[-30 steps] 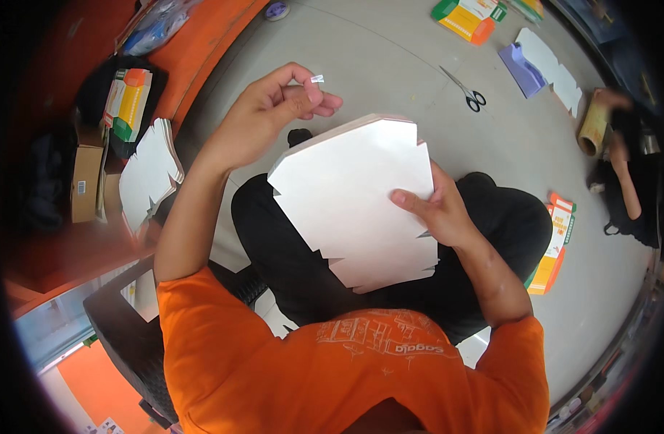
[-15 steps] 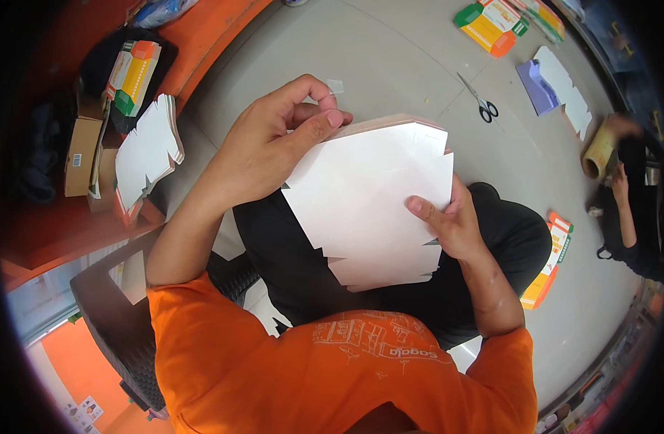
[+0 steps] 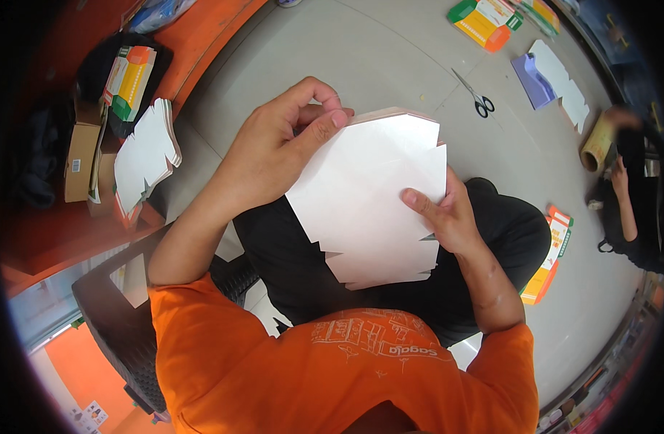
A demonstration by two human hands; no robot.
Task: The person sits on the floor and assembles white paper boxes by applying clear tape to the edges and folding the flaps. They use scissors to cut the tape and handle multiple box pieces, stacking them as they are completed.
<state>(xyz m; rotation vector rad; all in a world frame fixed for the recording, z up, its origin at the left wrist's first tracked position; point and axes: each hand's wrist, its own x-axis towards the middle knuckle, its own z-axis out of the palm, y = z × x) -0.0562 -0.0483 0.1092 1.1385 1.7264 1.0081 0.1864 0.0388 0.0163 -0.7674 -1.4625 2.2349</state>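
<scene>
A thin stack of white die-cut cardboard sheets point(image 3: 371, 192), notched along its edges, is tilted over my lap. My right hand point(image 3: 447, 213) grips its right side, thumb lying on the white face and fingers behind. At the upper left corner, my left hand point(image 3: 292, 141) is closed, with the thumb pressed on the stack's edge and the index finger curled above it. What lies under those left fingertips is mostly hidden.
Scissors point(image 3: 482, 105) lie on the floor ahead, with a purple piece point(image 3: 534, 81) and colourful flat cartons point(image 3: 482, 23) beyond. Another carton point(image 3: 552, 260) rests right of my knee. More white sheets point(image 3: 145, 155) sit on the orange shelf at left. Another person's arm point(image 3: 623, 195) shows at far right.
A small clear strip at my left index finger is no longer plainly seen. The left thumb has come down on the stack's corner. The stack has shifted slightly left.
</scene>
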